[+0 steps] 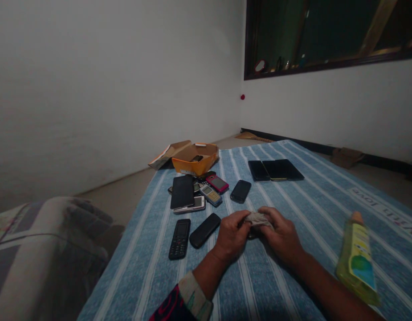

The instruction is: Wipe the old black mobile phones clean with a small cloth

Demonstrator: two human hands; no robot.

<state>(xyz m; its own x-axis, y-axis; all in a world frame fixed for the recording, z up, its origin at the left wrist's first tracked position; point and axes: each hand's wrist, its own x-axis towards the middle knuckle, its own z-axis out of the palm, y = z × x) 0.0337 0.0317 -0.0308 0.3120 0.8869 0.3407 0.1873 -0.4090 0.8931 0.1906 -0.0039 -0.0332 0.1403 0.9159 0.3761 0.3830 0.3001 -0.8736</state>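
Note:
My left hand (233, 236) and my right hand (283, 235) meet over the middle of the bed, both closed on a crumpled greyish-white cloth (258, 219). Under the cloth, a small dark object (254, 234) shows between my hands; my fingers hide most of it, so its kind is unclear. Left of my left hand lie a black phone face down (205, 230) and a black keypad phone (179, 239). A dark touchscreen phone (241, 191) rests just beyond my hands.
Several phones lie piled near a black tablet-like slab (182, 191), including a pink phone (217, 183). Behind them stands an open orange box (196, 166). Dark flat devices (275, 170) lie at the far right. A yellow-green bottle (358, 263) lies on the striped blue cover (312, 276).

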